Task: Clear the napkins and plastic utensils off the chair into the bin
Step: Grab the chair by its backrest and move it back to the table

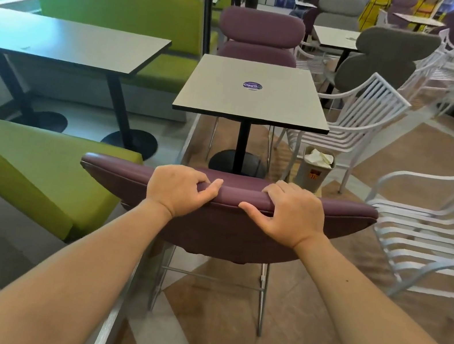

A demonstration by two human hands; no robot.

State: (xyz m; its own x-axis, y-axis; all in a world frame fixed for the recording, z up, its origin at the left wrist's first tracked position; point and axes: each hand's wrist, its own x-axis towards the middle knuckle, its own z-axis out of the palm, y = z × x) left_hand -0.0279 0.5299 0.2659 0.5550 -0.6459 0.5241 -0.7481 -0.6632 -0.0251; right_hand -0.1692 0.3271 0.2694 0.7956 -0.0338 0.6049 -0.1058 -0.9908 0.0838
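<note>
Chair, purple padded, metal legs: left hand and right hand both grip the top of its backrest, fingers curled over the far side. Seat hidden; napkins and utensils on it cannot be seen. Bin, beside the square worktop, holds crumpled white paper. Napkins likely light, soft; plastic utensils light, stiff, pinch by handles.

Two hands, two purple chairs, one bin, one square table
</note>
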